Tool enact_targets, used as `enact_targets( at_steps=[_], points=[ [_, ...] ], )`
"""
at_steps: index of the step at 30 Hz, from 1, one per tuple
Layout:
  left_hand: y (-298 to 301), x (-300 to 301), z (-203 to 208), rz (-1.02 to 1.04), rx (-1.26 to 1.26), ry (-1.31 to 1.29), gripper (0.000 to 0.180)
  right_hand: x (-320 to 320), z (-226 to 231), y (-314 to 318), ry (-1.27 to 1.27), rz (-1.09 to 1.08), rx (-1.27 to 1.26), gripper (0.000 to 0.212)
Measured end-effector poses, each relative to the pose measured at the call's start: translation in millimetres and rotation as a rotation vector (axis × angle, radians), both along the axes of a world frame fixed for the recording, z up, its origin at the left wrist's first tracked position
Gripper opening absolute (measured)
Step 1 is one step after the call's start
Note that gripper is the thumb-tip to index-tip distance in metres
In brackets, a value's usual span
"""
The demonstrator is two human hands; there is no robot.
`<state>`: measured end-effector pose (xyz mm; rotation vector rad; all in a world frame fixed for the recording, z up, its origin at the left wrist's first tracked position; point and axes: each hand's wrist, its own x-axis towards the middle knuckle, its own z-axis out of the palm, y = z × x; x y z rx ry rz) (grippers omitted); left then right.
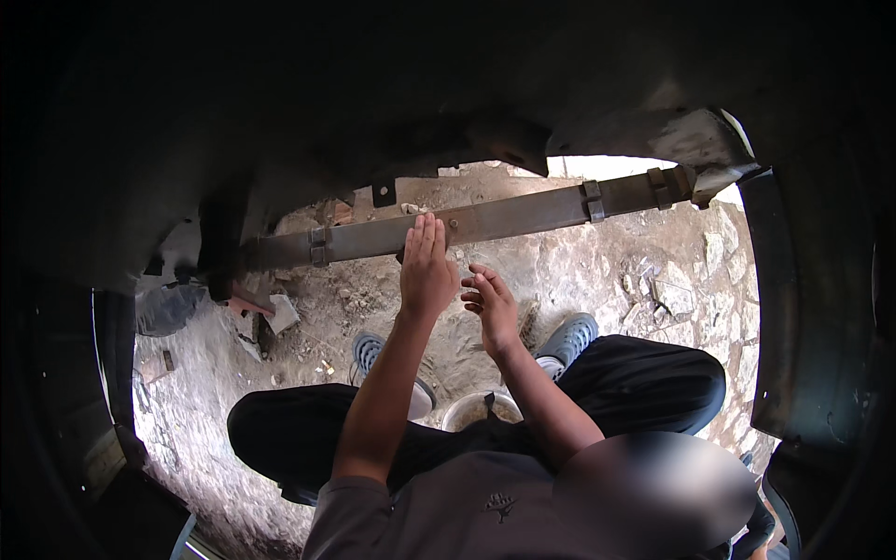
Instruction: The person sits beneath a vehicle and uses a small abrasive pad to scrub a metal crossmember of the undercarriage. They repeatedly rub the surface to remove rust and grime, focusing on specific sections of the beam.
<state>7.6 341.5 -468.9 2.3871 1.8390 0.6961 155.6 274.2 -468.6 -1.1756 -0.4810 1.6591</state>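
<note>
Head cam: L hand (428,277) over lower edge of steel bar (523,215), can't tell grip; R hand (492,308) nr, fingers apart. Bar prob. heavy, stiff; hold nr ends.

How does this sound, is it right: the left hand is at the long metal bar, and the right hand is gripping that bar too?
Not quite: the right hand isn't gripping the long metal bar. The head view shows it apart from the bar, below it in the picture. The left hand is at the bar.
</note>
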Motion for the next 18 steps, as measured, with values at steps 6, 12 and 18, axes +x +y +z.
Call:
enact_targets(
  at_steps=[6,12,18],
  points=[
    [3,0,7,-0.046,0.003,-0.023,0.076,1,-10,3,-0.028,-0.008,-0.004,0.031],
    [11,-8,14,-0.094,-0.068,-0.053,0.081,-7,-16,2,-0.061,0.04,0.016,0.031],
    [9,-19,4,-0.136,-0.003,0.011,0.08,-9,-17,1,-0.083,0.025,-0.012,0.029]
  ],
)
